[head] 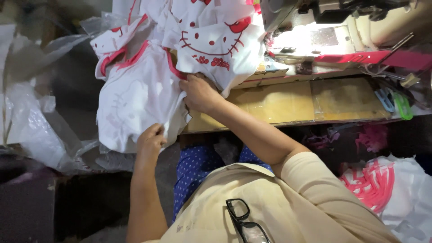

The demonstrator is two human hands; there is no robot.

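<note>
The left hand (pixel 150 139) is pinching the lower edge of the white garment (pixel 135 96); the right hand (pixel 200 93) is gripping its upper fold, keeping the cloth spread. The garment is hanging left of the table (pixel 279 103), below the sewing machine (pixel 315 31).

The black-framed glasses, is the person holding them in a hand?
No, the black-framed glasses hang at the collar of the beige shirt, while the left hand and right hand grip the white red-trimmed cloth garment.
</note>
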